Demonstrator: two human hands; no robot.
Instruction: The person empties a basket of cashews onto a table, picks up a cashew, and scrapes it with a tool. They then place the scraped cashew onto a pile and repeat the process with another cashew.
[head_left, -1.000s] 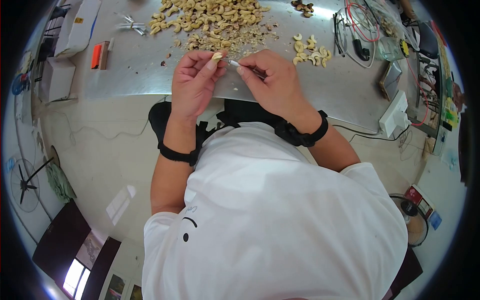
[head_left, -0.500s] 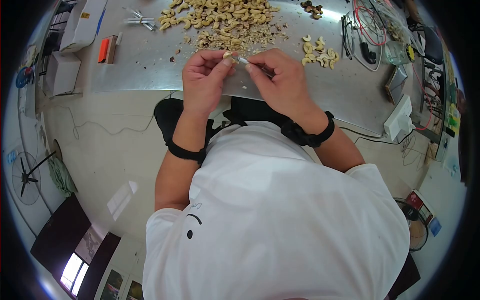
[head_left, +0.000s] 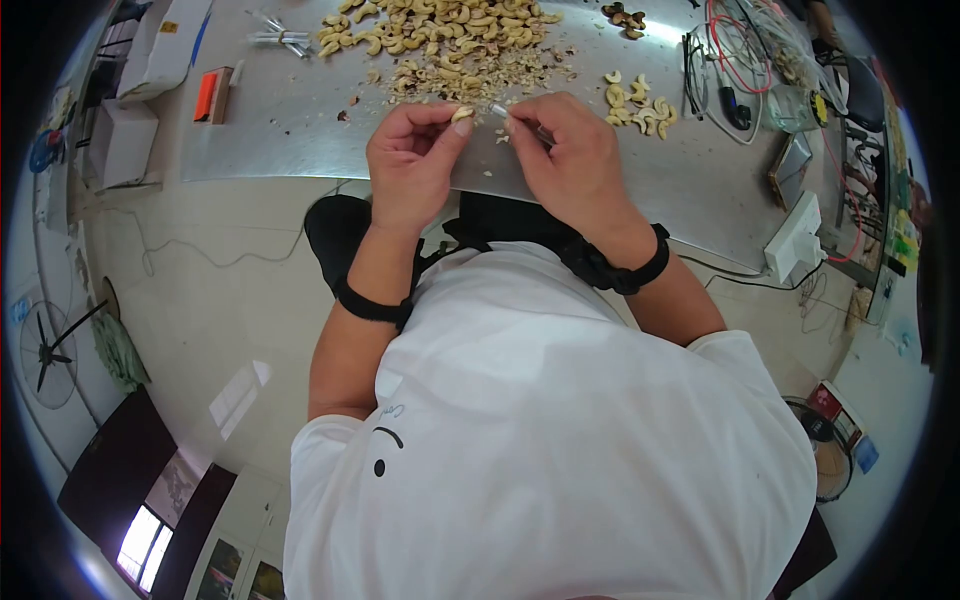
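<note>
My left hand [head_left: 412, 155] pinches a pale cashew nut [head_left: 462, 114] between thumb and fingertips, over the near edge of the metal table. Closed around a slim, silvery pen-like tool [head_left: 499, 110], my right hand [head_left: 572, 160] is just to the right, with the tool's tip pointing toward the nut and a small gap between them. Beyond both hands lies a heap of cashews [head_left: 440, 30], with broken bits and skin crumbs [head_left: 470, 78] spread on its near side. A smaller group of cashews [head_left: 640, 105] rests right of my right hand.
Dark brown pieces [head_left: 624, 20] lie at the far side. An orange-and-brown block [head_left: 212, 96] and a bundle of silvery sticks [head_left: 282, 40] are at the left. Tangled cables [head_left: 735, 60], a glass jar [head_left: 793, 106] and a white power strip [head_left: 796, 235] occupy the right.
My right hand has drawn back slightly to the right, so the tool's tip is now apart from the cashew. My left hand still holds the nut, turned slightly.
</note>
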